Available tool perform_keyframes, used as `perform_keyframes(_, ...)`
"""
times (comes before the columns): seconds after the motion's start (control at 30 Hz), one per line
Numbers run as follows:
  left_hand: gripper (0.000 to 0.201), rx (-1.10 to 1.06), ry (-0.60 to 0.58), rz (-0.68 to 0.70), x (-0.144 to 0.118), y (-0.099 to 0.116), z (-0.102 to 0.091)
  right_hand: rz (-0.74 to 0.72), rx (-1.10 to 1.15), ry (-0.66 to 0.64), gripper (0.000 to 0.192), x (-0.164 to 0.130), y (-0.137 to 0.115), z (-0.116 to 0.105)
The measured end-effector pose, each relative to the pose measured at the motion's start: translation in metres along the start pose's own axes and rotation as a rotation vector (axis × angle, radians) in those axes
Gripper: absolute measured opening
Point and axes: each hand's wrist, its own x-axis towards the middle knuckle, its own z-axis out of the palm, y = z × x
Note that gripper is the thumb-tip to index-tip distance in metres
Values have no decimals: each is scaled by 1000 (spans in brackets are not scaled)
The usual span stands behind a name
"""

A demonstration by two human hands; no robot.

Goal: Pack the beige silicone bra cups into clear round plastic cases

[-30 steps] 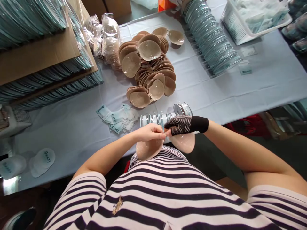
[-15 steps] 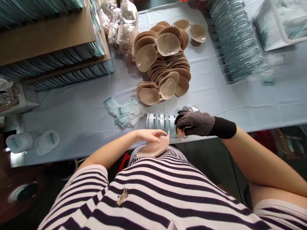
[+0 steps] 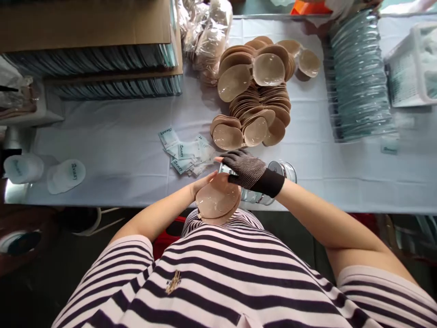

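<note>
My bare left hand [image 3: 205,182] grips a beige stick-on bra [image 3: 218,196], its glossy cups stacked over my lap at the table edge. My right hand [image 3: 244,168], in a dark dotted glove with bare fingertips, is curled around a clear plastic case with a white label [image 3: 226,170], just above the cups. Part of that case is hidden by the glove and the bra. More clear round cases [image 3: 254,197] lie under and beside my right wrist. Left of the hands are scattered small white sachets [image 3: 187,150] with teal print.
A pile of beige stick-on bras [image 3: 259,98] stands beyond my hands. Bagged bras [image 3: 210,41] lie behind it. Stacked clear cases fill a cardboard box [image 3: 85,27] at the left and a long row [image 3: 363,82] at the right, beside a white basket [image 3: 406,73]. Round white cards [image 3: 70,175] lie far left.
My right hand has moved left across the row of cases, close to my left hand. The bra has tilted up so its glossy inner side shows. The view has shifted and turned slightly.
</note>
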Motion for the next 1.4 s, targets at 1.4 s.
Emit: perform_keyframes(1.4,69,1012,-237,752,12,-6,8,768,371,516,19,11,1,93)
